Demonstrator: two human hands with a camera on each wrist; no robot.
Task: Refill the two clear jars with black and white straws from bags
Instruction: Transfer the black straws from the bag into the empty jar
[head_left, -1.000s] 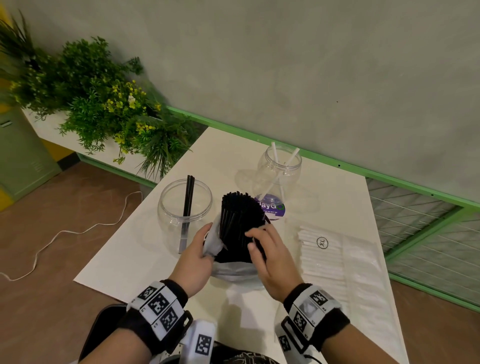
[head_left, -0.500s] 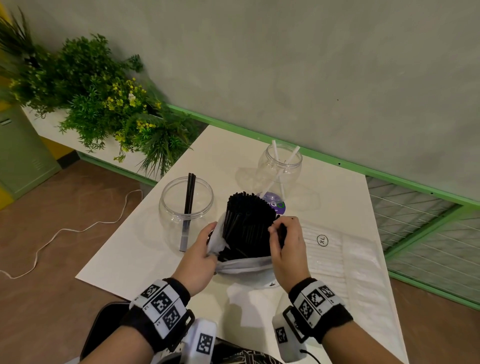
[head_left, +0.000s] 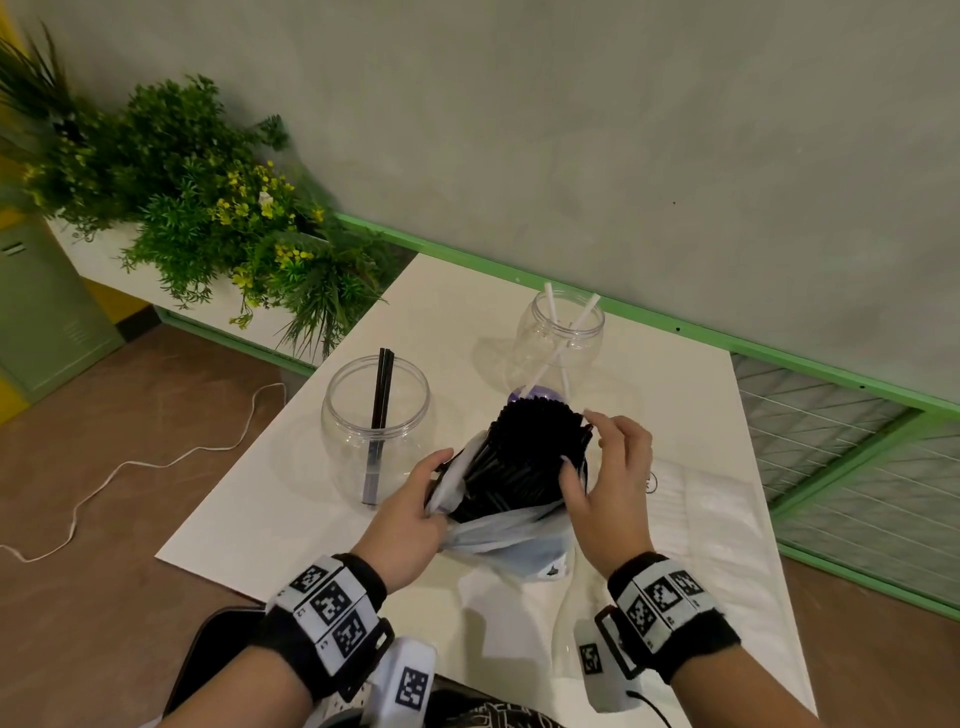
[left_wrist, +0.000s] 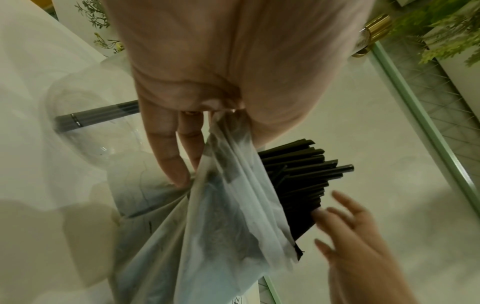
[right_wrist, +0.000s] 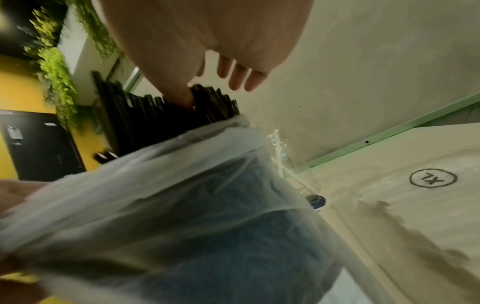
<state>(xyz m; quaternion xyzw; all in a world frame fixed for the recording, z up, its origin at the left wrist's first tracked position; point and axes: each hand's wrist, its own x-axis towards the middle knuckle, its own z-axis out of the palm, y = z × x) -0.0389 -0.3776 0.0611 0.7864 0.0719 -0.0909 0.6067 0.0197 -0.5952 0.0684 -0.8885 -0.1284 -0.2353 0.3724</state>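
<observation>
A bundle of black straws (head_left: 530, 452) stands out of a translucent white bag (head_left: 498, 535) on the white table (head_left: 291, 499). My left hand (head_left: 415, 499) pinches the bag's left edge (left_wrist: 223, 131). My right hand (head_left: 608, 462) rests against the bundle's right side, thumb on the straws (right_wrist: 145, 117), fingers (right_wrist: 241, 78) spread and loose. A clear jar (head_left: 374, 415) with two black straws stands to the left. Behind the bundle, a second clear jar (head_left: 561, 338) holds two white straws. A flat bag of white straws (head_left: 701, 519) lies to the right.
Green plants (head_left: 208, 208) in a white planter sit off the table's left corner. A green rail (head_left: 675, 327) and grey wall run behind. A wire-mesh frame (head_left: 841, 457) stands to the right. A white cable (head_left: 130, 467) lies on the brown floor.
My right hand has moved from the front of the black bundle round to its right side. The bundle now leans further back and right, with more of it out of the bag.
</observation>
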